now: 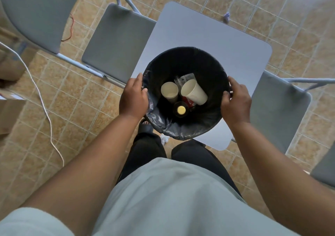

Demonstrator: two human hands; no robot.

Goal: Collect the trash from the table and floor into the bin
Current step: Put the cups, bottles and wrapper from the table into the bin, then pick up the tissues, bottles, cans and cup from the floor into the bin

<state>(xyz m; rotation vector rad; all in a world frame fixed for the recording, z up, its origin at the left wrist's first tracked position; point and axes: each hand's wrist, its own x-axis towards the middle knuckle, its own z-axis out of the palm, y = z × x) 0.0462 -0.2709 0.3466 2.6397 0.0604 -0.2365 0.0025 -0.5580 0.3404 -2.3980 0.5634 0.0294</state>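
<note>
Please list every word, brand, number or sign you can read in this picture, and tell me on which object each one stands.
Red wrapper in the bin: white capital letters, upside down and partly hidden under a paper cup; too blurred to read with certainty.
Clear plastic packet: small dark marks, unreadable.
Nothing else shows text.

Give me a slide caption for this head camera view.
Both hands, left and right, grip the lined bin holding paper cups.

The bin [184, 61] hides part of the table [208, 36]; floor scrap [226, 17] is blurred.
</note>
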